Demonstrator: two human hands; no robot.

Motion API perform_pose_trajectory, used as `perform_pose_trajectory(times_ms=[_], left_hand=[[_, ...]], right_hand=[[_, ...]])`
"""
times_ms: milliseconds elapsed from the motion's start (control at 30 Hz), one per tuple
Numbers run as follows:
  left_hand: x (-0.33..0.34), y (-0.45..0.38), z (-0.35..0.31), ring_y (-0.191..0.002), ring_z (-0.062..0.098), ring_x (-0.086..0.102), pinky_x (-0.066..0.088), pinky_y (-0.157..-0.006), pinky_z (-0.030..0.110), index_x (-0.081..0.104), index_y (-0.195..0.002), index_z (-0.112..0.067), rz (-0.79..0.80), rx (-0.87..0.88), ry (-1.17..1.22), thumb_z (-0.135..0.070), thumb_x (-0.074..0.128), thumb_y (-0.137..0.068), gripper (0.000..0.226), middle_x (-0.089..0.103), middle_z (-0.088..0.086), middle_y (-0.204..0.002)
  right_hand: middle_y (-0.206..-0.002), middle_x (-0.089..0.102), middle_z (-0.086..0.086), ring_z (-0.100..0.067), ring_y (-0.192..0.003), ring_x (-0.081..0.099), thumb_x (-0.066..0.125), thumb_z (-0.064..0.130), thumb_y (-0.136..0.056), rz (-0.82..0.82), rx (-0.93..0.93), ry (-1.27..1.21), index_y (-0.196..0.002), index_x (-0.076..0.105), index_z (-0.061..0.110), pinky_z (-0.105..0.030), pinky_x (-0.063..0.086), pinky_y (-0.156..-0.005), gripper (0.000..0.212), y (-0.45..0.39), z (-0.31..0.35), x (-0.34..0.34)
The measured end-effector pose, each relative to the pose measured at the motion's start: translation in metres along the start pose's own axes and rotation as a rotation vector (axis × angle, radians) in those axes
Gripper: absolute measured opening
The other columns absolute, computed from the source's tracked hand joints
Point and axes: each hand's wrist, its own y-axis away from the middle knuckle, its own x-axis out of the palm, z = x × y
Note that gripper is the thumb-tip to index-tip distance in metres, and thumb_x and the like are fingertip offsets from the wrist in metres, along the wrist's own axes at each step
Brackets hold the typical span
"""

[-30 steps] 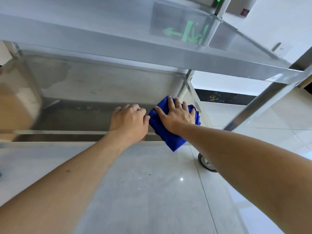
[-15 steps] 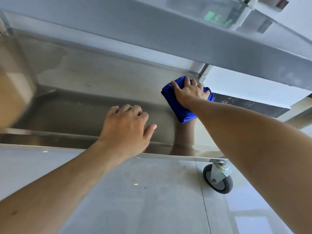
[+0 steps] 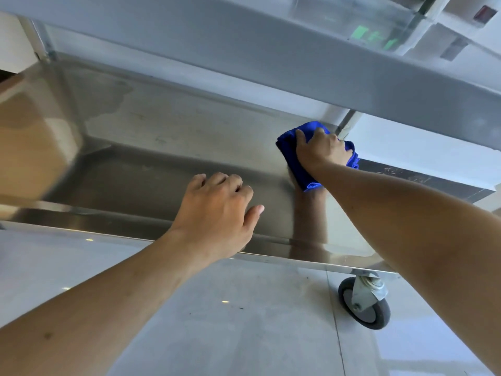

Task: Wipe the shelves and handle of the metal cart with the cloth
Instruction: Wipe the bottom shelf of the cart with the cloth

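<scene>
One shiny steel lower shelf [image 3: 168,147] is mid-wipe: right hand [image 3: 321,150] clutches the bunched blue microfibre cloth [image 3: 303,175], left hand [image 3: 217,213] spread, bracing (handle unseen).

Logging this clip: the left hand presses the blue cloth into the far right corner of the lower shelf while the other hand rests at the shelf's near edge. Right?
Not quite. In the head view it is the right hand on the blue cloth, at the far right corner of the lower shelf. The left hand rests cloth-free at the shelf's near edge.
</scene>
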Motion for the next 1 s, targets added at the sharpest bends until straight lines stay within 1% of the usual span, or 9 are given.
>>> perform_pose_trajectory(times_ms=[67,133,233,267,333,433,667,900,1000], left_hand=[[-0.001,-0.001,0.001,-0.109,0.020,0.054,0.038,-0.097,0.042,0.062,-0.099,-0.024,0.018,0.002,0.009,-0.055,0.027,-0.094,0.047,0.062,-0.005,-0.114],[-0.004,-0.004,0.004,-0.106,0.017,0.055,0.038,-0.095,0.040,0.057,-0.086,-0.025,0.028,0.006,0.051,-0.057,0.029,-0.093,0.043,0.063,-0.008,-0.107],[-0.009,-0.005,0.018,-0.110,0.013,0.056,0.040,-0.095,0.037,0.055,-0.076,-0.023,0.049,0.052,0.145,-0.058,0.029,-0.092,0.046,0.065,-0.010,-0.098],[-0.011,-0.003,0.025,-0.118,0.013,0.054,0.040,-0.099,0.037,0.062,-0.081,-0.024,0.040,0.061,0.176,-0.058,0.030,-0.092,0.048,0.067,-0.009,-0.107],[-0.017,0.002,0.044,-0.129,0.018,0.049,0.037,-0.106,0.041,0.069,-0.108,-0.025,-0.016,0.043,0.198,-0.057,0.034,-0.091,0.051,0.062,-0.002,-0.131],[-0.031,0.008,0.080,-0.129,0.023,0.049,0.037,-0.107,0.043,0.063,-0.126,-0.021,-0.073,-0.045,0.196,-0.057,0.037,-0.091,0.056,0.058,0.002,-0.137],[-0.057,0.041,0.169,-0.131,0.025,0.046,0.037,-0.108,0.044,0.059,-0.131,-0.022,-0.148,-0.222,0.138,-0.057,0.036,-0.090,0.059,0.057,0.004,-0.139],[-0.087,0.082,0.242,-0.128,0.024,0.050,0.043,-0.103,0.045,0.058,-0.131,-0.018,-0.180,-0.273,0.085,-0.054,0.036,-0.092,0.058,0.059,0.005,-0.135],[-0.098,0.097,0.261,-0.126,0.024,0.051,0.043,-0.104,0.044,0.059,-0.130,-0.016,-0.201,-0.285,0.115,-0.051,0.037,-0.093,0.056,0.060,0.007,-0.133]], right_hand=[[-0.148,0.045,-0.015,-0.036,-0.137,0.035,0.022,0.068,-0.095,0.059,-0.005,0.028,-0.144,0.044,0.019,-0.057,0.019,-0.113,0.072,0.002,-0.002,0.001],[-0.159,0.031,-0.012,-0.034,-0.146,0.023,0.018,0.070,-0.095,0.106,0.009,0.045,-0.154,0.030,0.024,-0.059,0.010,-0.117,0.076,0.000,0.000,0.000],[-0.165,0.019,-0.008,-0.033,-0.151,0.011,0.012,0.072,-0.093,0.159,0.073,0.047,-0.158,0.018,0.029,-0.060,0.001,-0.118,0.078,-0.004,0.010,0.000],[-0.166,0.017,-0.007,-0.032,-0.151,0.009,0.011,0.073,-0.092,0.168,0.085,0.041,-0.158,0.017,0.030,-0.060,0.000,-0.118,0.079,-0.004,0.016,0.001],[-0.166,0.017,-0.007,-0.032,-0.151,0.008,0.011,0.076,-0.090,0.176,0.061,0.027,-0.158,0.016,0.030,-0.060,-0.001,-0.118,0.083,0.000,0.031,0.003],[-0.165,0.018,-0.007,-0.032,-0.152,0.008,0.011,0.077,-0.088,0.176,-0.028,0.004,-0.158,0.016,0.029,-0.061,0.000,-0.118,0.084,0.011,0.069,0.007],[-0.166,0.016,-0.009,-0.032,-0.152,0.006,0.011,0.077,-0.090,0.193,-0.258,0.002,-0.159,0.014,0.028,-0.060,0.000,-0.119,0.084,0.056,0.204,0.012],[-0.167,0.012,-0.010,-0.034,-0.153,0.003,0.010,0.080,-0.088,0.203,-0.453,-0.035,-0.159,0.012,0.027,-0.061,-0.003,-0.119,0.088,0.124,0.340,0.017],[-0.166,0.014,-0.013,-0.039,-0.151,0.006,0.010,0.083,-0.086,0.200,-0.460,-0.048,-0.158,0.014,0.030,-0.064,-0.003,-0.117,0.090,0.153,0.378,0.016]])
